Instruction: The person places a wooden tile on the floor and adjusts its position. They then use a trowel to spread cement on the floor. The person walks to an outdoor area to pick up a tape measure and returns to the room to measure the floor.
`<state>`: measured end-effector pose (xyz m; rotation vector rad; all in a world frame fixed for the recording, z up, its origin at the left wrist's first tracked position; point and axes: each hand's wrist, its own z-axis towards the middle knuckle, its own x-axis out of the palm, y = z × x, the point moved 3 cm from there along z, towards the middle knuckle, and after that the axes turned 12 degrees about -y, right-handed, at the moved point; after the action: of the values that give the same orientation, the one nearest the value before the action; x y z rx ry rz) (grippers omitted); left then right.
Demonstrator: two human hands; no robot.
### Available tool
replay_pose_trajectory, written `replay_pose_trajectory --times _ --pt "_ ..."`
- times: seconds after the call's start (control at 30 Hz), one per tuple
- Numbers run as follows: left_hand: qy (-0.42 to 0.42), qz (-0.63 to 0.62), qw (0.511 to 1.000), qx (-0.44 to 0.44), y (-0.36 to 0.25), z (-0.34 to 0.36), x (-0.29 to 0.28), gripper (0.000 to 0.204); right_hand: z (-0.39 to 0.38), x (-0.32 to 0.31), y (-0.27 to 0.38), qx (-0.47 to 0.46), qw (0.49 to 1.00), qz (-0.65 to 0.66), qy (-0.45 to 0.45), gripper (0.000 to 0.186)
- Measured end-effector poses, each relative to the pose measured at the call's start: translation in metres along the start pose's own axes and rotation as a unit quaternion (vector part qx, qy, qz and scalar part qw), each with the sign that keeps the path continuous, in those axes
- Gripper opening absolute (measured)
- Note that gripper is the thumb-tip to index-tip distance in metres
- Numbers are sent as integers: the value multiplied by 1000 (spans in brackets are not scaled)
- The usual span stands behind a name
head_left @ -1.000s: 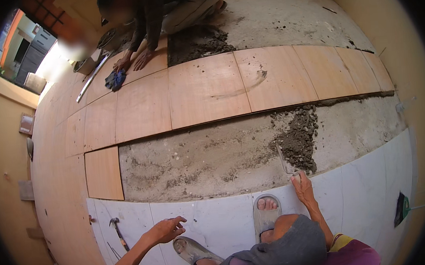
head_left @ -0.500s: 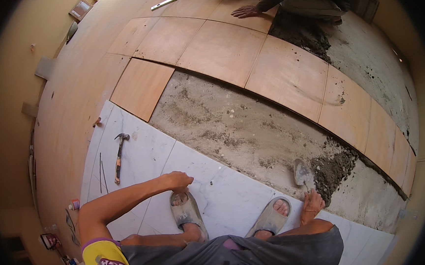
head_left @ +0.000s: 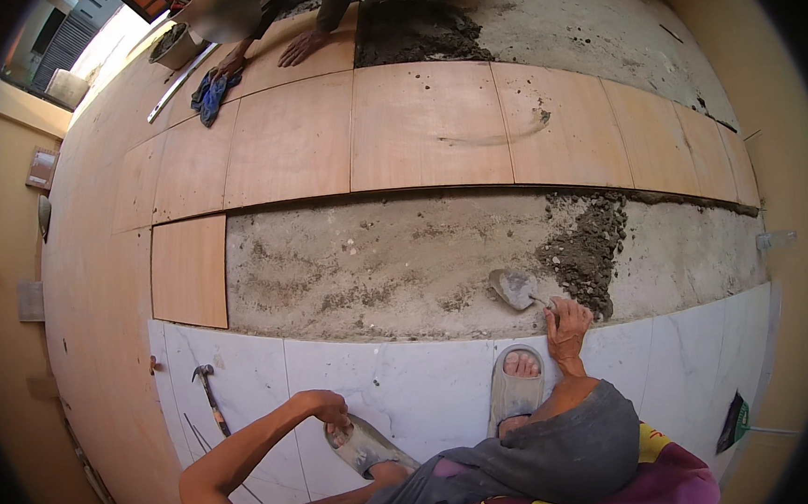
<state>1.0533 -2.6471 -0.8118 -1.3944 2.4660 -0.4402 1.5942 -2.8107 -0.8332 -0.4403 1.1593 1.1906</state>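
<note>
My right hand [head_left: 568, 323] is closed around the handle of a trowel [head_left: 518, 289]. The trowel's grey, mortar-smeared blade lies over the bare concrete strip [head_left: 357, 255], just left of a heap of dark, crumbly mortar [head_left: 591, 244]. My left hand [head_left: 329, 407] hangs with curled fingers above the toes of my left sandal [head_left: 371, 446], and no tool shows in it. Both my feet rest on white marbled tiles [head_left: 412, 373] along the strip's near edge. The right sandal [head_left: 515, 389] sits close to the trowel hand.
A hammer [head_left: 211, 397] lies on the white tiles at left. One peach tile [head_left: 189, 272] ends the strip there. Beyond runs a row of peach tiles [head_left: 428, 124], where a co-worker's hand [head_left: 303, 46] presses near a blue cloth [head_left: 213, 97], a straightedge [head_left: 181, 83] and a bucket [head_left: 176, 48].
The view has swung to the right, and the strip now runs level. My right hand still holds the trowel, its blade now pointing left. The co-worker's second hand and a blue cloth have come into view.
</note>
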Motion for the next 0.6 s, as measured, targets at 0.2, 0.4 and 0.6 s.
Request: replay_pose_trajectory --times 0.2,0.4,0.6 --pt "57 32 998 19 -7 20 20 43 -3 -4 4 5 1000 -8 16 31" --pt "68 2 998 -11 5 34 19 39 -9 1 4 20 999 16 37 30" --pt "66 -17 997 -22 6 34 22 41 -13 6 0 7 999 26 39 30"
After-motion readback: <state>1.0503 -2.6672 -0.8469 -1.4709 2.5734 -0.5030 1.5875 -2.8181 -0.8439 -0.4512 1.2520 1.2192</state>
